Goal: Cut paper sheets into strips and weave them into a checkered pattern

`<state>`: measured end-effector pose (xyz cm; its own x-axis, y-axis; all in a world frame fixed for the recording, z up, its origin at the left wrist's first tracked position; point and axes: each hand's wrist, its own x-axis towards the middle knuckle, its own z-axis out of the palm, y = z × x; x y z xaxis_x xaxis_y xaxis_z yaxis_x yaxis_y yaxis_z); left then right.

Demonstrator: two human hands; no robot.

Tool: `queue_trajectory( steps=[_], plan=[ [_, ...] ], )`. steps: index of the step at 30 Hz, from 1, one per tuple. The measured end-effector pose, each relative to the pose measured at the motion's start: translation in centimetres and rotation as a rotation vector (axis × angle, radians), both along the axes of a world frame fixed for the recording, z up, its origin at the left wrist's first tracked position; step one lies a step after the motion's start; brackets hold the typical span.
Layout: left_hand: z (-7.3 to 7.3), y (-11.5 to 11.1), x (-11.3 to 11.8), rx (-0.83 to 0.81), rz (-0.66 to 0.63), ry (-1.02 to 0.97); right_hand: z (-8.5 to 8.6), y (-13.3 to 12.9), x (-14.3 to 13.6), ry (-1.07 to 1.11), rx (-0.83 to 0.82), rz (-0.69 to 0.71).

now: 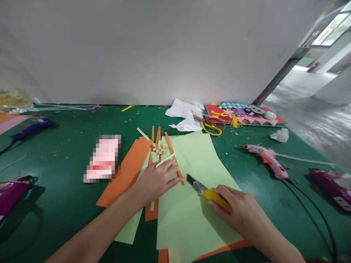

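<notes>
My right hand (237,208) is closed around a yellow utility knife (216,199), its dark blade pointing up and left above a light green paper sheet (197,219). My left hand (159,179) rests over the papers with its fingers apart. Its fingertips and thumb are at a narrow orange paper strip (171,148) lying on the green sheet. A pale green strip (165,159) runs beside its knuckles. Just beyond that hand is a small woven orange-and-green check piece (158,149) with loose strips sticking out. An orange paper sheet (128,170) lies to its left.
A pixelated pink item (102,160) lies left. White tissues (183,111) and red-and-yellow-handled scissors (212,126) are at the back. A pink glue gun (267,159) with a cord lies right. Purple tools (333,186) stand at the edges. A grey partition (137,51) borders the green table.
</notes>
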<state>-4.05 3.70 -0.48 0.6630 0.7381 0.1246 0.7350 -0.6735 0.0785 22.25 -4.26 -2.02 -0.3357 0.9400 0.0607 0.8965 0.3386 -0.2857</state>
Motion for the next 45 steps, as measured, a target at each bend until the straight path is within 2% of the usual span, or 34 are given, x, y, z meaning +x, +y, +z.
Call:
queue_trajectory(
  steps=[8,16,24,38,45],
  plan=[
    [-0.2,0.1,0.2,0.041,-0.017,-0.044,0.8,0.4,-0.6,0.011,-0.081,0.060],
    [-0.1,0.4,0.0,-0.019,-0.039,-0.048,1.1,2.1,-2.0,-0.077,-0.021,0.050],
    [-0.2,0.4,-0.3,-0.065,-0.053,-0.081,0.7,2.4,-2.2,-0.060,0.055,0.055],
    [-0.1,0.5,-0.2,-0.059,-0.047,-0.088,1.2,2.6,-2.1,-0.080,-0.027,0.064],
    [-0.5,0.4,-0.4,-0.031,-0.057,-0.116,1.2,2.9,-2.4,-0.101,0.038,0.071]
  ],
)
